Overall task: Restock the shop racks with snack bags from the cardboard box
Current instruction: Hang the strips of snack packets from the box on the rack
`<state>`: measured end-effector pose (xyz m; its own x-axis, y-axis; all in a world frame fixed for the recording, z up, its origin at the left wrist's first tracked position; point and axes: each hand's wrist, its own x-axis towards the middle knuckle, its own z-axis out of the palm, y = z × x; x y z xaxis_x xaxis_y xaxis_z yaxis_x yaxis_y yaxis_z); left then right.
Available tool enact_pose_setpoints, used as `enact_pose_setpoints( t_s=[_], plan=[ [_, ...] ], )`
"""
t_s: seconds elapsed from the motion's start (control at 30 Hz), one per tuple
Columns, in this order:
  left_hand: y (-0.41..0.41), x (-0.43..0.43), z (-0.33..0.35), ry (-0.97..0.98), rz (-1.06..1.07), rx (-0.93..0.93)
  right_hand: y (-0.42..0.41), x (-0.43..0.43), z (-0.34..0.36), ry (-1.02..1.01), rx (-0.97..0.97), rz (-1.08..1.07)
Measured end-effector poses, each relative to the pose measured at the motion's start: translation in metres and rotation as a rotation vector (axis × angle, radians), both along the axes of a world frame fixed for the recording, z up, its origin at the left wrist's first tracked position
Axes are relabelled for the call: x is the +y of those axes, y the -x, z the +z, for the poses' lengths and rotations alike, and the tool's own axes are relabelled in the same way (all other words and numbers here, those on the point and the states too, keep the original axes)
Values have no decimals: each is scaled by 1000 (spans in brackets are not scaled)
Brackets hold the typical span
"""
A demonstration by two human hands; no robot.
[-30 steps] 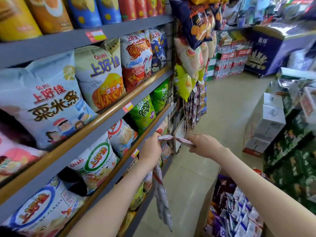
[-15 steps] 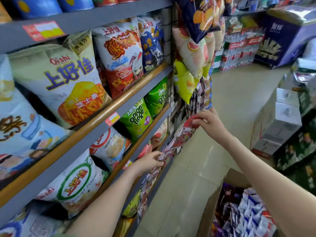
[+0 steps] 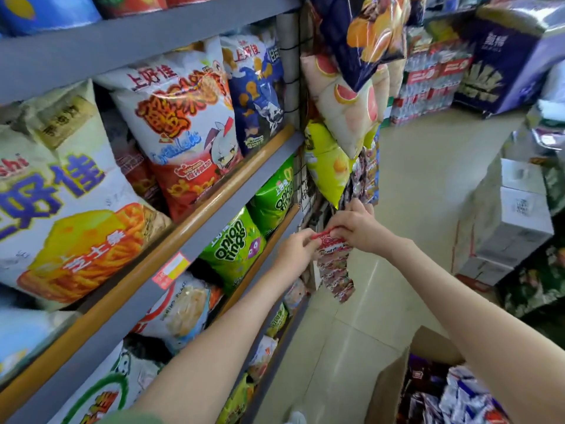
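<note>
A strip of small red-and-white foil snack sachets hung straight down, its red top edge pinched by the left hand and the right hand. It was held close to the black wire grid panel at the end of the grey metal shop racks, which were filled with large crisp bags. The open brown cardboard box stood at lower right and held purple and blue-white packets.

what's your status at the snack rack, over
Left grip and right grip both pinch top of snack strip. Rest of strip dangles free. Yellow bag hangs close above.
</note>
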<state>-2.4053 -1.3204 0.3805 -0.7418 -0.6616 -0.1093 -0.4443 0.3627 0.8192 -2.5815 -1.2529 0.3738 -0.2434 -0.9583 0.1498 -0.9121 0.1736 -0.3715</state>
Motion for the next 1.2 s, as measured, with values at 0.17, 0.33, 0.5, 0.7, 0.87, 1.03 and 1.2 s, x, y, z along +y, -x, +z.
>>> enact_pose_setpoints(
  t_s=[0.17,0.33,0.5,0.7,0.87,1.03,1.2],
  plan=[
    [45,-16,-3,66,-24,19,40,0,7,-25,-82,-195],
    [89,-27,-10,25,-60,13,87,0,-9,25,-510,-310],
    [133,-36,-7,-35,-35,50,123,-15,-23,-3,-917,-392],
    [225,-37,-30,-173,-8,25,217,-28,-45,-262,-1028,-257],
    [287,-43,-39,-121,9,-44,278,-30,-47,-297,-1056,-230],
    [321,-57,-54,-126,87,-78,299,-40,-55,-224,-1070,-262],
    [344,-65,-68,-121,145,-63,316,-52,-68,-187,-1080,-293]
  ],
)
